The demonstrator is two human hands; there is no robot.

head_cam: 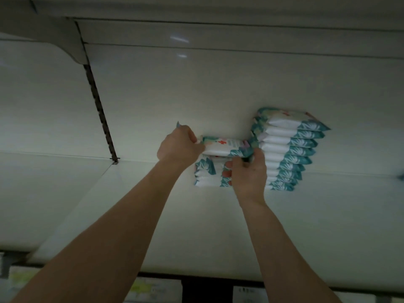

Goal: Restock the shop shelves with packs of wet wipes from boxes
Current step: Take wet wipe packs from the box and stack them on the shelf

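Note:
On the white shelf (pixel 131 204) a tall stack of wet wipe packs (pixel 288 149), white with teal ends, stands against the back panel. To its left is a shorter stack (pixel 206 174). A single pack (pixel 225 146) with a red cross lies across the top of the short stack. My left hand (pixel 178 144) grips its left end and my right hand (pixel 250 173) grips its right end. My right hand hides part of both stacks.
A dark slotted upright (pixel 98 106) runs down the back panel at the left. Another shelf (pixel 196 9) hangs overhead. Price labels (pixel 142 289) line the shelf's front edge below, with boxed goods dimly visible under it.

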